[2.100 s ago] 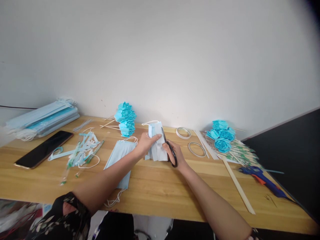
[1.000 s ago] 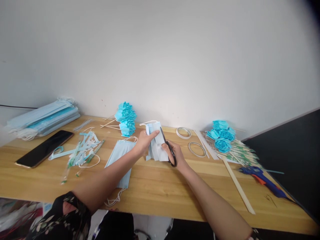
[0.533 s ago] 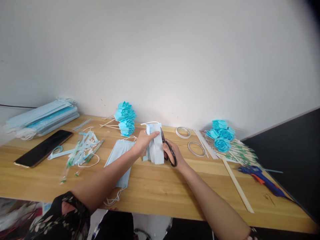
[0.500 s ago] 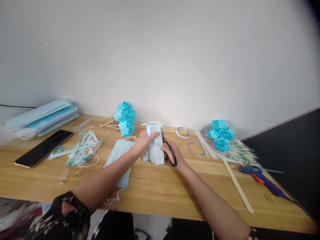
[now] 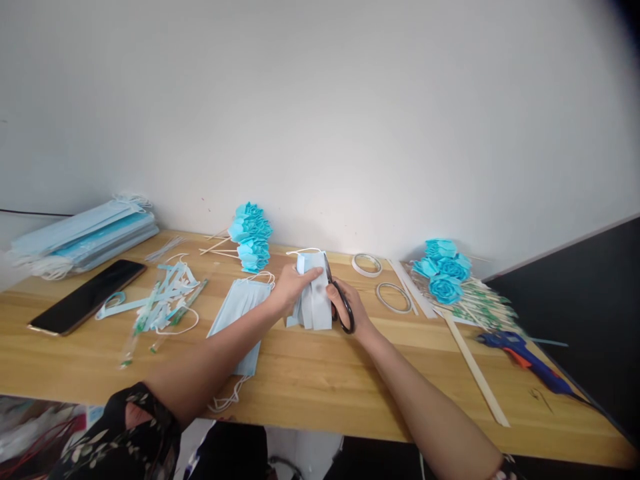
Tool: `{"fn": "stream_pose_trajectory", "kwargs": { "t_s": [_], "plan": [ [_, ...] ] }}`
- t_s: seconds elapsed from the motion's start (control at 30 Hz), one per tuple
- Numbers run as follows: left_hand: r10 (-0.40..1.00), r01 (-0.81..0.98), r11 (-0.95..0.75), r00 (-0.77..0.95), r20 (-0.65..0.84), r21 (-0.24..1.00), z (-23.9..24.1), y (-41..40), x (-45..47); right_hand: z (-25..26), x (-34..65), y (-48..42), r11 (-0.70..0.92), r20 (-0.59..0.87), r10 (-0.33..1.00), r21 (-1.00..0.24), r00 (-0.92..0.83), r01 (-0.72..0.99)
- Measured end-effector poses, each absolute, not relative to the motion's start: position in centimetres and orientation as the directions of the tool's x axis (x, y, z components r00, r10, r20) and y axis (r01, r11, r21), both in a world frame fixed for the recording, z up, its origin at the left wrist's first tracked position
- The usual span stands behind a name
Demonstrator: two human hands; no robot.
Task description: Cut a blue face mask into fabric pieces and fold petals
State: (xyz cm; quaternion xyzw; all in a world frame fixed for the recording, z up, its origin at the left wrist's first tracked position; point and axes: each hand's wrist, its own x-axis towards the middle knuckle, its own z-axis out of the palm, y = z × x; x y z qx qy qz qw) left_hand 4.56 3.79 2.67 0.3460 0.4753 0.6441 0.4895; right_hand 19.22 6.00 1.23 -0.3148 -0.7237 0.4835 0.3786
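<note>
Cutting a face mask (image 5: 314, 301) with scissors (image 5: 334, 288) — above the middle of the table (image 5: 320, 373).
Pinched at the top edge by the left hand (image 5: 293, 287); right hand (image 5: 350, 308) clenched through the scissors handles, blades at the mask's right edge. Probably very light, soft and floppy — best gripped close to the cut line, not by the thin ear loops (image 5: 300, 252).

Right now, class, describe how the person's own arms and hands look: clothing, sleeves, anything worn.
Both hands, left hand and right hand, are bare: no gloves. The left arm is uncovered up to a black sleeve printed with small pale flowers. A scrap of similar dark cloth shows at the right arm's lower edge.
</note>
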Motion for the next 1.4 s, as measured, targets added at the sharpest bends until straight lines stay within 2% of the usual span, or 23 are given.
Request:
{"fn": "stream_pose_trajectory", "kwargs": {
  "t_s": [1.4],
  "plan": [
    [0.964, -0.304, -0.078, -0.267, -0.007, 0.950, 2.76, 3.67, 4.46, 1.28, 19.15, 5.91, 0.352, 0.247, 0.848, -0.924, -0.468, 0.149]
  ]
}}
